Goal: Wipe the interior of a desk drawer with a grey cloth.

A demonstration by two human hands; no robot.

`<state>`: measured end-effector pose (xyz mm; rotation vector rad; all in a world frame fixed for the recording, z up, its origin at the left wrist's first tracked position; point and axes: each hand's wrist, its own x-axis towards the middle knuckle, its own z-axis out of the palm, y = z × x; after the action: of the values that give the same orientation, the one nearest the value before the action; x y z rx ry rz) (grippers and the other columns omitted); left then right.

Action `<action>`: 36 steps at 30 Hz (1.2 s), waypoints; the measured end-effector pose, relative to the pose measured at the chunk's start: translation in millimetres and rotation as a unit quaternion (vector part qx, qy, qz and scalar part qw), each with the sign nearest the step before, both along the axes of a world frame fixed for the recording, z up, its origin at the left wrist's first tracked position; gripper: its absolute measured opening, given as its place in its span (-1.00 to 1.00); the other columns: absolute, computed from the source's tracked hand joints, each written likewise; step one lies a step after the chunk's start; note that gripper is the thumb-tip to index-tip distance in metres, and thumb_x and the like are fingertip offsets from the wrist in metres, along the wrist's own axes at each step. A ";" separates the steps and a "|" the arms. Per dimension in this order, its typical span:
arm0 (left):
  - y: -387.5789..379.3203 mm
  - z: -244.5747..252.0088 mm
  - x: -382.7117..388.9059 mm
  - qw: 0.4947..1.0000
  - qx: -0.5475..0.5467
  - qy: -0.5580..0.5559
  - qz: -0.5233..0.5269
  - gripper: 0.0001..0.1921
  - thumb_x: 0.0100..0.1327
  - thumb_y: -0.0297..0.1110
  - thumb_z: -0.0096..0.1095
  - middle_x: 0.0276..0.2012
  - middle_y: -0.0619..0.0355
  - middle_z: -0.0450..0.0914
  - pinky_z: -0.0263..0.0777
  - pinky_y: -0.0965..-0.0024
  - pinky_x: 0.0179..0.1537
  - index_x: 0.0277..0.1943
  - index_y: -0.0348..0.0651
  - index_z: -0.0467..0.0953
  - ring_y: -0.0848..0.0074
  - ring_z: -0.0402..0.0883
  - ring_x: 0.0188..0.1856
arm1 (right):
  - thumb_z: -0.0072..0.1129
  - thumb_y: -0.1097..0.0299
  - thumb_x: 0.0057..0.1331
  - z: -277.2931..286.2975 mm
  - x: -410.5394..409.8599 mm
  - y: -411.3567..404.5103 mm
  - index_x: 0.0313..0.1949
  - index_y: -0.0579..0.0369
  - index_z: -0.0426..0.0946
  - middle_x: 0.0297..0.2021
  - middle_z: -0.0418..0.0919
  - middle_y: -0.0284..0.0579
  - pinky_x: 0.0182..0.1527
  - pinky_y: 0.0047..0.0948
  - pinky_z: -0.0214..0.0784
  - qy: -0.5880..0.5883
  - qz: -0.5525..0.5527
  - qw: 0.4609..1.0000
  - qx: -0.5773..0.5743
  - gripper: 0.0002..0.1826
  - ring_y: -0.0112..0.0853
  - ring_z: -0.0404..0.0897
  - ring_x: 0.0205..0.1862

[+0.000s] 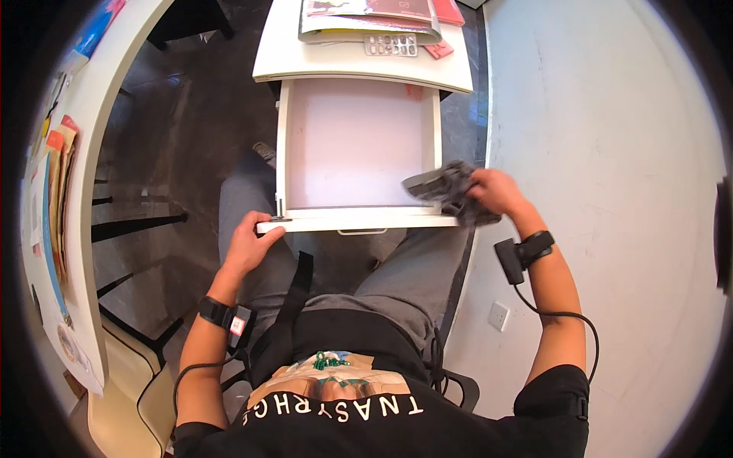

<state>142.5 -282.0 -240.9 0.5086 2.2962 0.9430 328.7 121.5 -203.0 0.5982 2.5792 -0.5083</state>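
Note:
A white drawer point(361, 143) is pulled out in front of me, with a small reddish mark or scrap near its back right corner. My left hand point(252, 240) grips the left end of the drawer front point(320, 223), thumb on the near side. In my right hand point(495, 192) is a crumpled grey cloth point(452, 186), hanging over the drawer's front right corner; part of the cloth is blurred. The cloth hides that corner.
Booklets point(366, 23), a blister pack of pills point(391, 44) and a pink box point(439, 50) lie on the white cabinet top point(343, 66). A wall with a socket point(499, 316) stands close at right. At left are a white table point(94, 172) holding papers, and a beige chair point(123, 395).

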 end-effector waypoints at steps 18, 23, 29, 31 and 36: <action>38.2 27.9 5.5 0.936 0.035 0.228 -0.266 -0.70 -0.24 -0.41 0.32 -0.47 0.18 0.42 0.20 0.32 -0.29 -0.34 -0.11 0.45 0.33 0.39 -0.30 | -0.03 0.28 0.12 -60.7 -119.8 -35.2 0.08 0.16 0.15 0.07 0.19 0.03 0.07 -0.20 0.05 0.200 0.015 0.957 0.210 -0.47 -0.03 0.11 0.12; 33.6 24.9 11.0 0.938 0.028 0.198 -0.283 -0.69 -0.24 -0.41 0.31 -0.46 0.18 0.42 0.20 0.32 -0.28 -0.32 -0.11 0.45 0.33 0.39 -0.31 | -0.01 0.27 0.10 -69.9 -138.4 -13.1 0.08 0.17 0.14 0.08 0.18 0.03 0.08 -0.21 0.04 0.238 0.069 0.944 0.218 -0.45 -0.02 0.11 0.11; 33.6 23.1 18.5 0.940 0.022 0.180 -0.289 -0.68 -0.23 -0.41 0.31 -0.43 0.16 0.44 0.22 0.32 -0.26 -0.30 -0.12 0.45 0.31 0.40 -0.30 | -0.03 0.40 0.06 -87.8 -168.3 -4.2 0.00 0.12 0.26 0.04 0.21 -0.01 0.03 -0.20 0.09 0.215 -0.057 0.954 0.203 -0.55 -0.02 0.20 -0.01; 31.8 22.1 18.0 0.937 0.015 0.186 -0.295 -0.68 -0.22 -0.42 0.30 -0.42 0.17 0.44 0.21 0.32 -0.25 -0.30 -0.12 0.44 0.32 0.40 -0.29 | -0.06 0.41 0.07 -91.5 -159.5 -1.8 -0.03 0.11 0.30 0.02 0.23 -0.02 0.03 -0.21 0.09 0.269 -0.055 0.944 0.182 -0.60 -0.02 0.20 -0.01; 24.0 18.4 22.7 0.934 0.005 0.179 -0.308 -0.69 -0.20 -0.41 0.30 -0.40 0.16 0.44 0.20 0.32 -0.24 -0.30 -0.12 0.43 0.32 0.39 -0.27 | -0.06 0.49 0.05 -88.1 -116.4 -20.8 -0.12 0.11 0.37 -0.01 0.21 0.00 0.00 -0.23 0.12 0.305 -0.080 0.943 0.107 -0.66 -0.01 0.22 -0.08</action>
<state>165.2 -258.0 -222.5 1.4018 2.1994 0.5769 212.3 100.7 -291.1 0.8350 3.2220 -0.5325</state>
